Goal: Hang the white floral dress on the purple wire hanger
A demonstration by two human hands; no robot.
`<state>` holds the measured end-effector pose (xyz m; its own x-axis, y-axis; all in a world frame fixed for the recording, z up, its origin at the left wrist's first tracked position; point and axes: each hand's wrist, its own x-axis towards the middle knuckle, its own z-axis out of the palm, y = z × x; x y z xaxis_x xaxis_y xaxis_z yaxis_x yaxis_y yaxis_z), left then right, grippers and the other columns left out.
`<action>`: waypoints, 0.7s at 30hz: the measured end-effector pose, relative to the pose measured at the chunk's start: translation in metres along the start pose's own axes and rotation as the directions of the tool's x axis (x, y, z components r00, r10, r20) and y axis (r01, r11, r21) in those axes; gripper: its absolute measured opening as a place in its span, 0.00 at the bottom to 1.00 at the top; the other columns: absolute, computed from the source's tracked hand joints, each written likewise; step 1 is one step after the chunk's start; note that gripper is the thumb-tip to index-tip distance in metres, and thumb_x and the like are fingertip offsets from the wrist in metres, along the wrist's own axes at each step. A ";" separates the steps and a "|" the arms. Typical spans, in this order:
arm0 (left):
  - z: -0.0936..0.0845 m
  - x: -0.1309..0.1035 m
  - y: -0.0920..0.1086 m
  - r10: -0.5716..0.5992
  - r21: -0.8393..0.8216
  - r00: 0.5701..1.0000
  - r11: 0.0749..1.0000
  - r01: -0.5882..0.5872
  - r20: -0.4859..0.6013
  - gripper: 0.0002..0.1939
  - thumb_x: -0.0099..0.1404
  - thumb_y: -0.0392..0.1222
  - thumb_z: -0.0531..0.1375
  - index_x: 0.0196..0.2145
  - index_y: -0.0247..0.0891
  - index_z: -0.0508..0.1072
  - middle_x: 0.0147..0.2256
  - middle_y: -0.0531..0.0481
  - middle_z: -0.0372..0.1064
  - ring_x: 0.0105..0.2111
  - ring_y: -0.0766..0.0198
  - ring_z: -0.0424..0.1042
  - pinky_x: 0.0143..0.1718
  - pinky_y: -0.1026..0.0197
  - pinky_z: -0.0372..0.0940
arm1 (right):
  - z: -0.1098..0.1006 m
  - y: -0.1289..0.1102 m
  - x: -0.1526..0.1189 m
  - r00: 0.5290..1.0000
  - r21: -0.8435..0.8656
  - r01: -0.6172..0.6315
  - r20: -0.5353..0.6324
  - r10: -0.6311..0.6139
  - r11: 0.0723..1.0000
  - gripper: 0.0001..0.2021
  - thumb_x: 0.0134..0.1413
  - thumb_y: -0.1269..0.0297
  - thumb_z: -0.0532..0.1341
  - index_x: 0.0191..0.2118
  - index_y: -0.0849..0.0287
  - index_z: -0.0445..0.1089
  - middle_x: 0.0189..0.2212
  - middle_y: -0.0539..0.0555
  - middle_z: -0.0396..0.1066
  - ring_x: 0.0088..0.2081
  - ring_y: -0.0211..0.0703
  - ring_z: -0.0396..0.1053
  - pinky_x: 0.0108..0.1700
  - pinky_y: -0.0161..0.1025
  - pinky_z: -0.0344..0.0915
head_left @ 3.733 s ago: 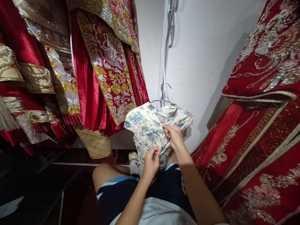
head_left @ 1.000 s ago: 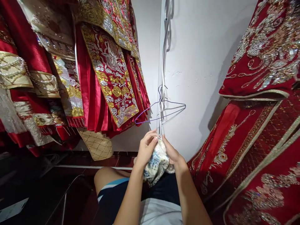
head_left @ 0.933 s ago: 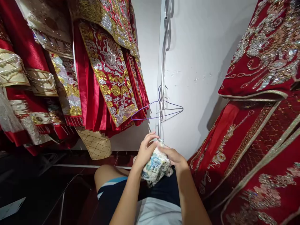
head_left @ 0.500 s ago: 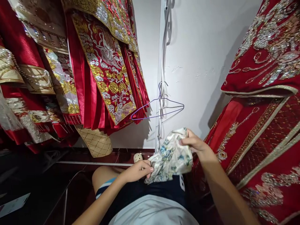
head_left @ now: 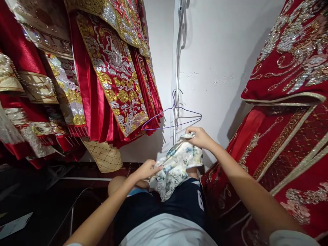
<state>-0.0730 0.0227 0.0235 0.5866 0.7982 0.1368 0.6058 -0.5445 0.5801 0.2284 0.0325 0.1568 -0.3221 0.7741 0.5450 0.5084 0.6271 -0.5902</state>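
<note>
A small white cloth garment (head_left: 176,162) with a blue and green floral print hangs between my two hands, above my lap. Its exact kind is hard to make out; the lower edge looks gathered. My left hand (head_left: 148,169) pinches its left edge. At the upper right, my right hand (head_left: 198,137) grips the top edge, fingers closed. Just beyond the cloth, a thin purple wire hanger (head_left: 172,127) hangs bare on a white cord by the wall.
Red embroidered gowns (head_left: 120,78) with gold and silver hang at the left. More beaded red garments (head_left: 287,85) fill the right side. A beige quilted panel (head_left: 104,157) hangs low at left. A white card (head_left: 15,225) lies on a dark surface at lower left.
My right hand has moved up and slightly left, lifting the cloth's top edge toward the hanger. My left hand has risen a little, and the garment hangs more stretched.
</note>
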 end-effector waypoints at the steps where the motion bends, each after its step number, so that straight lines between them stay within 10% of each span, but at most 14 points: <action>1: -0.017 0.000 -0.003 0.013 0.131 1.000 0.991 -0.009 -0.028 0.28 0.67 0.61 0.55 0.19 0.36 0.66 0.24 0.49 0.65 0.30 0.59 0.66 0.41 0.57 0.62 | -0.002 0.014 0.007 0.998 -0.016 -0.030 -0.048 0.029 0.999 0.05 0.41 0.66 0.65 0.27 0.58 0.69 0.27 0.49 0.68 0.31 0.41 0.65 0.35 0.36 0.60; 5: -0.088 -0.001 0.005 0.011 0.491 0.997 0.871 0.031 -0.082 0.26 0.66 0.62 0.54 0.23 0.37 0.71 0.35 0.42 0.72 0.38 0.53 0.70 0.47 0.53 0.61 | 0.009 0.059 0.039 0.985 0.009 -0.091 -0.143 0.092 0.996 0.21 0.44 0.63 0.64 0.48 0.56 0.74 0.46 0.56 0.74 0.47 0.50 0.71 0.52 0.44 0.64; 9: -0.130 0.007 0.022 -0.084 0.527 0.972 0.828 0.191 -0.220 0.20 0.66 0.55 0.53 0.30 0.37 0.75 0.36 0.39 0.73 0.41 0.50 0.70 0.39 0.57 0.63 | 0.034 0.075 0.061 0.982 0.059 -0.124 -0.137 0.131 0.990 0.16 0.49 0.62 0.59 0.43 0.58 0.76 0.44 0.57 0.76 0.50 0.52 0.70 0.55 0.46 0.63; 21: -0.127 0.046 0.044 -0.229 0.326 0.936 0.893 0.311 -0.266 0.16 0.61 0.46 0.56 0.18 0.38 0.65 0.22 0.46 0.70 0.24 0.58 0.68 0.27 0.61 0.56 | -0.002 0.063 0.034 0.955 -0.007 -0.230 -0.194 0.224 0.973 0.12 0.44 0.55 0.61 0.24 0.60 0.70 0.20 0.49 0.65 0.25 0.40 0.59 0.29 0.36 0.53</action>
<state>-0.0874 0.0681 0.1572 0.2677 0.9405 0.2092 0.8985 -0.3220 0.2982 0.2507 0.0982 0.1395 -0.0388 0.8629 0.5040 0.5740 0.4321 -0.6956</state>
